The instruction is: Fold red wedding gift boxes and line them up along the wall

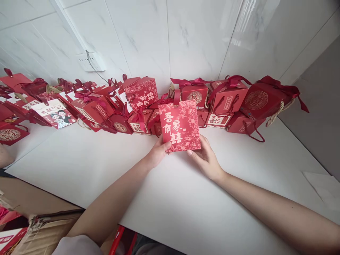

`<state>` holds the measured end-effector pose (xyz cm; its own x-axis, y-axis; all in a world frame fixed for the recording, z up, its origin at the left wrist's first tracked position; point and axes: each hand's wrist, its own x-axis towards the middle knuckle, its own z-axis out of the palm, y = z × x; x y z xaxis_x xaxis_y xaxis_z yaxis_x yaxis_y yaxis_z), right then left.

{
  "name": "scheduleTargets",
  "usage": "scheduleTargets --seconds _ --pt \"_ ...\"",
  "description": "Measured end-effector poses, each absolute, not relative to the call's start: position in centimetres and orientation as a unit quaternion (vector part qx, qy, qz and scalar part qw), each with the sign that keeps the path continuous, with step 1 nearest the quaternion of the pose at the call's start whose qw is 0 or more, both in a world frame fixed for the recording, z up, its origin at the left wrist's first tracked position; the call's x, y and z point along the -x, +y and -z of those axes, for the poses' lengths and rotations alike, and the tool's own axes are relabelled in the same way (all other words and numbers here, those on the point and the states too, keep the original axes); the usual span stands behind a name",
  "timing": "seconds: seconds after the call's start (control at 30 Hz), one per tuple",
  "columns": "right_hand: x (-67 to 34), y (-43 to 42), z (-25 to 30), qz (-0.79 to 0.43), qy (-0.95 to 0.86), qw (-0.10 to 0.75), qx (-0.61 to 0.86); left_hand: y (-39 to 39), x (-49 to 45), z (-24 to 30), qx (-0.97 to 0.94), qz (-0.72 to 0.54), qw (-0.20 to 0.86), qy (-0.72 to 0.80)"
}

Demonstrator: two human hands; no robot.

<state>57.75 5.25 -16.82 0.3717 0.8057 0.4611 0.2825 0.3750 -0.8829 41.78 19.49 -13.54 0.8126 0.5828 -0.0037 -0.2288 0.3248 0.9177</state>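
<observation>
A red gift box with white lettering and pale flower prints is held upright over the white table, its front facing me. A dark red ribbon loop rises from its top. My left hand grips the lower left side, thumb across the front. On the lower right, my right hand holds the edge with its thumb near the bottom corner; its other fingers are partly hidden behind the box. Just behind stand other red gift boxes, among them one with a white label and one with a round gold emblem.
Several red boxes with ribbons and rope handles line the tiled wall. A wall socket with a grey cable is at the back left. An opened cardboard carton sits at lower left. Part of another person's arm shows at the left edge.
</observation>
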Motion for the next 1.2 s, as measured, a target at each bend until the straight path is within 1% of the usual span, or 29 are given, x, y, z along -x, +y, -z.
scheduleTargets --seconds 0.07,0.2,0.27,0.43,0.53,0.67,0.73,0.83,0.93,1.0,1.07,1.2 --pt "-57.9 5.3 16.7 -0.235 -0.515 0.649 0.509 19.6 -41.8 13.8 -0.529 -0.253 0.789 0.184" --pt "-58.2 5.6 16.6 -0.347 -0.446 0.691 0.452 20.2 -41.9 14.1 -0.527 -0.233 0.798 0.177" --pt "-58.3 5.8 16.6 -0.369 -0.42 0.704 0.437 20.6 -41.9 14.4 -0.539 -0.218 0.791 0.189" --pt "-58.3 6.0 16.7 -0.337 -0.421 0.705 0.461 21.2 -41.4 14.8 -0.559 -0.169 0.784 0.212" --pt "-58.3 6.0 16.8 -0.338 -0.43 0.701 0.458 21.1 -41.5 14.9 -0.553 -0.167 0.79 0.207" --pt "-58.2 6.0 16.8 -0.361 -0.45 0.688 0.44 20.8 -42.0 14.9 -0.522 -0.22 0.806 0.173" --pt "-58.1 6.0 16.9 -0.359 -0.48 0.663 0.449 20.9 -42.2 14.9 -0.532 -0.281 0.778 0.18" --pt "-58.0 6.0 16.9 -0.286 -0.531 0.611 0.512 21.6 -41.9 14.9 -0.589 -0.369 0.686 0.217" --pt "-57.9 5.8 16.6 -0.189 -0.528 0.609 0.561 22.2 -41.4 14.7 -0.611 -0.435 0.616 0.24" --pt "-57.7 5.5 16.2 -0.144 -0.531 0.623 0.556 22.1 -41.2 14.1 -0.624 -0.455 0.589 0.239" --pt "-57.6 5.2 15.5 -0.089 -0.567 0.617 0.538 21.6 -41.1 13.0 -0.66 -0.455 0.55 0.236" --pt "-57.2 5.1 13.3 0.042 -0.67 0.56 0.486 20.2 -40.9 10.3 -0.726 -0.473 0.436 0.242"
